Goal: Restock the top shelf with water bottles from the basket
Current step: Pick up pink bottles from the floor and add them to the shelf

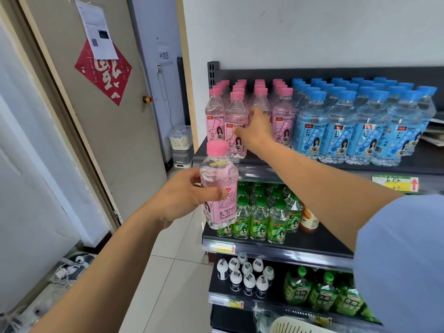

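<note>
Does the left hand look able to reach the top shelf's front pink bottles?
Likely yes. The left hand, gripping a pink bottle, sits just below the edge of the top shelf, nothing between. It is full, though, and the right hand reaches among the front pink bottles.

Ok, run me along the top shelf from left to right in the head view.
Pink-capped bottles → blue-capped bottles → papers at the far right edge. The right hand overlaps the pink ones, so I leave it out.
</note>
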A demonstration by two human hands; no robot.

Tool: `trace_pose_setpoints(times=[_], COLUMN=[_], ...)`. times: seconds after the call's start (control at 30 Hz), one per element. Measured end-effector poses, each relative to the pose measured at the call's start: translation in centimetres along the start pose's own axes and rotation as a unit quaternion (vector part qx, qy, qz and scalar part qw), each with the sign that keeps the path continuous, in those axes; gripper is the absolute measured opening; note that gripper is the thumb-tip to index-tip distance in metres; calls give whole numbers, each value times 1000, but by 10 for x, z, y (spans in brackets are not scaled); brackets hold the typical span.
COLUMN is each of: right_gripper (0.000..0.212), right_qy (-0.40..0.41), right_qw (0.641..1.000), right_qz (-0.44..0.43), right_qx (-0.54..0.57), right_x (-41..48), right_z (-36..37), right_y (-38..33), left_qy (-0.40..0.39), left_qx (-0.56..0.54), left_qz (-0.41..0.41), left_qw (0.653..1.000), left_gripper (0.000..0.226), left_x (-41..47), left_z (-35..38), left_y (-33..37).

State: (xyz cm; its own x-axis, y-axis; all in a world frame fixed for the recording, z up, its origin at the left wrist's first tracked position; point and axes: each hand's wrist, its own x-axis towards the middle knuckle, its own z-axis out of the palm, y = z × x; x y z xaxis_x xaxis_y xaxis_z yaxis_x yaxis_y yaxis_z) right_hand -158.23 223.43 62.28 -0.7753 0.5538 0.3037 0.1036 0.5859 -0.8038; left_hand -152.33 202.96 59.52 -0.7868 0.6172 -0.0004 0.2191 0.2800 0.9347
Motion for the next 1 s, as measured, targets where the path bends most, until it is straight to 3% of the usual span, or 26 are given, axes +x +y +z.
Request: trace_pose_setpoints(times=[0.13, 0.17, 0.37, 0.6, 0.67, 0.8, 0.93, 1.0], right_gripper=[13, 10, 41, 75, 71, 41, 36, 22], right_qy=[-69, -97, -227, -293, -272, -262, -297, -303], right_qw=[993, 989, 968, 900, 901, 916, 925, 927], right_qz=[-64, -77, -111, -114, -104, -83, -55, -56], right_qx=[68, 78, -6, -302, -321, -293, -230, -215], right_x=[-32, -40, -74, -98, -103, -105, -105, -103], right_z=[-37, -47, -90, -111, -110, -116, -132, -142], right_y=[-22, -28, -44, -38, -30, -20, -15, -16], left_qy=[-13, -20, -46, -47, -32, -30, -128, -167], left_qx=[-10, -13, -13, 11, 19, 48, 68, 56], left_qz=[3, 2, -8, -24, -21, -17, -34, -43], left_qw=[1000, 1000, 999, 999, 999, 998, 989, 984], left_gripper=[29, 28, 22, 17, 13, 21, 39, 51], left_x=[3, 4, 11, 8, 6, 3, 0, -1], left_z=[8, 10, 37, 69, 78, 92, 87, 80], left_y=[1, 2, 7, 18, 21, 23, 22, 22])
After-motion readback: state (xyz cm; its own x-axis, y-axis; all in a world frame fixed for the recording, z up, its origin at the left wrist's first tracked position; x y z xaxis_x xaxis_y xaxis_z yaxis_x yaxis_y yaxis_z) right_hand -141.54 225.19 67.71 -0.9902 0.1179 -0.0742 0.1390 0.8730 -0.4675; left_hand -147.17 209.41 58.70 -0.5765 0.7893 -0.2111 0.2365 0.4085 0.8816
